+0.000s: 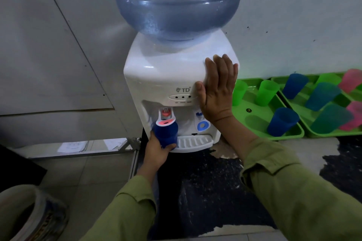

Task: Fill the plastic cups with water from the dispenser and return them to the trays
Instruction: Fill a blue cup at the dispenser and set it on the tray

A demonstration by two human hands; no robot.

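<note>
A white water dispenser (168, 76) with a large blue bottle (176, 2) on top stands in the middle. My left hand (156, 150) grips a blue plastic cup (166, 133) and holds it up against the red tap lever (166, 115) on the left. My right hand (219, 88) presses flat against the dispenser's upper right corner, fingers straight. The blue tap (202, 125) on the right has nothing under it. Whether water is flowing into the cup cannot be seen.
Two green trays (254, 133) (313, 133) lie on the floor to the right, holding several green, blue, teal and pink cups. The dispenser stands on a dark, worn surface (205, 182). A white drip grille (194, 142) sits under the taps. A round container (29, 215) is at bottom left.
</note>
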